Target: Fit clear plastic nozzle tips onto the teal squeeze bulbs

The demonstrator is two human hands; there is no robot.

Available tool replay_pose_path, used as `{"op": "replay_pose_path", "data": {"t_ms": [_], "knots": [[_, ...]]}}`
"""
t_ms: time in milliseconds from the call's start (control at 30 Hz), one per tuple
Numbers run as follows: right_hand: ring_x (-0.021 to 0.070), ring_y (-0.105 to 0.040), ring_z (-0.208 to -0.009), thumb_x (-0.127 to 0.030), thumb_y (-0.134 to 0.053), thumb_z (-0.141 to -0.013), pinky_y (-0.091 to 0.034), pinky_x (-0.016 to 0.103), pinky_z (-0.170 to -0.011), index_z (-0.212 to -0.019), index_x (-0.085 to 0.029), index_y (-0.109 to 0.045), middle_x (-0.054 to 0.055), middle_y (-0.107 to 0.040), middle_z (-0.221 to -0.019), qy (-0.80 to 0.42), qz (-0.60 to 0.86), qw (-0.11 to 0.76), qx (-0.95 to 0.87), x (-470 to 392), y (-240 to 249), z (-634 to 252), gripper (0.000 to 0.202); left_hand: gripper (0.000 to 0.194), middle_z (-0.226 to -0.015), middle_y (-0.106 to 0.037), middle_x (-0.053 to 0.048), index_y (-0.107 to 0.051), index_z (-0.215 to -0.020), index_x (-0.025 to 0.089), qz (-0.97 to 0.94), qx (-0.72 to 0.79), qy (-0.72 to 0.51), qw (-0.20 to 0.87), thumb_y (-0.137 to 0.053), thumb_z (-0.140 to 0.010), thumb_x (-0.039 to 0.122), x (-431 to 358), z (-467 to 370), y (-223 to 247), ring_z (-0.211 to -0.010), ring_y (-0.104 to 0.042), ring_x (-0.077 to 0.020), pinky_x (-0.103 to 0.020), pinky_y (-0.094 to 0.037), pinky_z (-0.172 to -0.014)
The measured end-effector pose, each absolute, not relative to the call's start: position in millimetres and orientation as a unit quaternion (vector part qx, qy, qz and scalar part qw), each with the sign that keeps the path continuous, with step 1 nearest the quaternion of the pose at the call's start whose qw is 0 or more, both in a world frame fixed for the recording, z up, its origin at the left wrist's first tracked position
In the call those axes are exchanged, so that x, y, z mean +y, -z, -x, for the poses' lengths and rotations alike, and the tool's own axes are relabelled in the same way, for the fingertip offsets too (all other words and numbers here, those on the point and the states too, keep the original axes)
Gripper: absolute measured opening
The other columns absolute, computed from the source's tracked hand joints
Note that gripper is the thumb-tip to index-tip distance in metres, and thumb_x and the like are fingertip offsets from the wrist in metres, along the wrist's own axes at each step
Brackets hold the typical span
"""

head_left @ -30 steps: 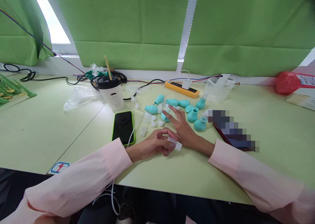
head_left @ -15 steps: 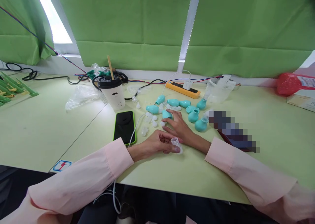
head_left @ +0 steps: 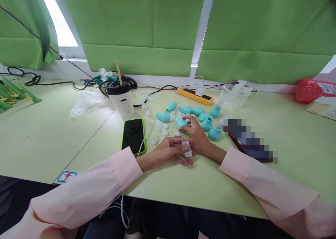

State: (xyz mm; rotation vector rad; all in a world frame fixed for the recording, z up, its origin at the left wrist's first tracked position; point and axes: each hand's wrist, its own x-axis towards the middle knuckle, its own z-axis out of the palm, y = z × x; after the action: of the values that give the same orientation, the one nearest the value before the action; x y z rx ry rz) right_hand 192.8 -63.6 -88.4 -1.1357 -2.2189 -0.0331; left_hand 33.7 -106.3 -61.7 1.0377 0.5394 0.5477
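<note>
My left hand point(head_left: 172, 150) pinches a small clear plastic tube fitting point(head_left: 187, 149) between thumb and fingers, above the table's near part. Just beyond it, my right hand point(head_left: 195, 135) has its fingers curled around a small white plastic cap point(head_left: 179, 134), partly hidden by the fingertips. Its upper fingers reach beside a teal rubber bulb point(head_left: 181, 122). Around the hands lie more teal bulbs point(head_left: 162, 117) and loose white caps point(head_left: 165, 131). Two bulbs at the right, one of them a round bulb point(head_left: 214, 134), have clear pieces in their necks.
A black phone in a green case point(head_left: 133, 135) and a lidded paper cup point(head_left: 122, 102) stand left. Behind are a yellow power strip point(head_left: 195, 96) and a clear plastic container point(head_left: 235, 96). A pixelated dark device point(head_left: 249, 141) lies right. A white cable point(head_left: 145, 137) crosses beside the phone.
My left hand has turned the clear fitting and raised it slightly toward my right hand. My right hand has drawn back a little to the right, with the white cap moving along.
</note>
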Motion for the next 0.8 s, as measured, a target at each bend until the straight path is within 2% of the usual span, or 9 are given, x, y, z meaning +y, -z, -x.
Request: {"op": "replay_pose_path", "data": {"t_ms": [100, 233, 333, 467, 533, 633, 733, 800], "knots": [[0.0263, -0.042, -0.104, -0.030, -0.054, -0.072, -0.041, 0.042, -0.082, -0.076, -0.019, -0.056, 0.010, -0.042, -0.114, 0.027, 0.420, 0.358, -0.834, -66, 86, -195, 0.012, 0.041, -0.082, -0.061, -0.008, -0.052, -0.099, 0.012, -0.492, 0.274, -0.276, 0.779, -0.067, -0.063, 0.027, -106, -34, 63, -0.061, -0.060, -0.0131, -0.031, -0.048, -0.064], [0.0234, -0.045, -0.102, -0.027, -0.055, -0.071, -0.041, 0.041, -0.082, -0.077, -0.020, -0.049, 0.009, -0.047, -0.108, 0.006, 0.433, 0.428, -0.793, -75, 81, -199, 0.011, 0.034, -0.069, -0.060, -0.003, -0.052, -0.077, 0.011, -0.529, 0.308, -0.304, 0.730, -0.073, -0.054, 0.024, -105, -35, 65, -0.050, -0.056, -0.0096, -0.026, -0.046, -0.053], [0.0203, -0.048, -0.095, -0.025, -0.057, -0.069, -0.048, 0.034, -0.068, -0.078, -0.022, -0.040, 0.007, -0.048, -0.101, -0.097, 0.449, 0.504, -0.731, -89, 77, -203, 0.019, 0.033, -0.056, -0.053, 0.002, -0.054, -0.074, 0.010, -0.555, 0.344, -0.323, 0.685, -0.072, -0.053, 0.027, -104, -36, 66, -0.042, -0.046, -0.0046, -0.019, -0.037, -0.043], [0.0146, -0.052, -0.079, -0.022, -0.060, -0.066, -0.049, 0.027, -0.056, -0.085, -0.024, -0.033, 0.003, -0.047, -0.095, -0.276, 0.428, 0.579, -0.637, -112, 72, -211, 0.033, 0.032, -0.045, -0.044, 0.006, -0.055, -0.080, 0.011, -0.560, 0.364, -0.334, 0.666, -0.063, -0.064, 0.037, -103, -37, 65, -0.036, -0.035, -0.0027, -0.017, -0.028, -0.037], [0.0111, -0.053, -0.065, -0.022, -0.062, -0.065, -0.047, 0.025, -0.050, -0.088, -0.024, -0.035, 0.001, -0.045, -0.092, -0.335, 0.420, 0.575, -0.617, -121, 71, -217, 0.035, 0.029, -0.049, -0.047, 0.005, -0.056, -0.078, 0.011, -0.565, 0.369, -0.339, 0.655, -0.065, -0.061, 0.033, -104, -37, 64, -0.041, -0.039, -0.0033, -0.017, -0.031, -0.040], [0.0078, -0.051, -0.052, -0.025, -0.060, -0.067, -0.046, 0.026, -0.047, -0.086, -0.021, -0.042, 0.001, -0.045, -0.089, -0.412, 0.417, 0.532, -0.611, -127, 72, -223, 0.026, 0.027, -0.056, -0.051, 0.004, -0.059, -0.076, 0.011, -0.575, 0.391, -0.362, 0.621, -0.071, -0.053, 0.018, -105, -37, 64, -0.050, -0.044, -0.0041, -0.017, -0.035, -0.048], [0.0088, -0.052, -0.052, -0.026, -0.061, -0.066, -0.047, 0.027, -0.047, -0.083, -0.020, -0.045, 0.001, -0.047, -0.087, -0.471, 0.402, 0.500, -0.606, -128, 73, -224, 0.025, 0.028, -0.059, -0.053, 0.003, -0.061, -0.078, 0.012, -0.561, 0.393, -0.376, 0.624, -0.070, -0.052, 0.014, -105, -37, 64, -0.054, -0.047, -0.0051, -0.018, -0.039, -0.053], [0.0100, -0.052, -0.056, -0.027, -0.063, -0.063, -0.048, 0.027, -0.047, -0.083, -0.019, -0.046, 0.002, -0.048, -0.085, -0.481, 0.395, 0.489, -0.611, -128, 73, -222, 0.027, 0.029, -0.072, -0.058, 0.000, -0.062, -0.080, 0.012, -0.558, 0.370, -0.377, 0.640, -0.070, -0.053, 0.014, -105, -37, 64, -0.063, -0.051, -0.0073, -0.020, -0.042, -0.060]]}}
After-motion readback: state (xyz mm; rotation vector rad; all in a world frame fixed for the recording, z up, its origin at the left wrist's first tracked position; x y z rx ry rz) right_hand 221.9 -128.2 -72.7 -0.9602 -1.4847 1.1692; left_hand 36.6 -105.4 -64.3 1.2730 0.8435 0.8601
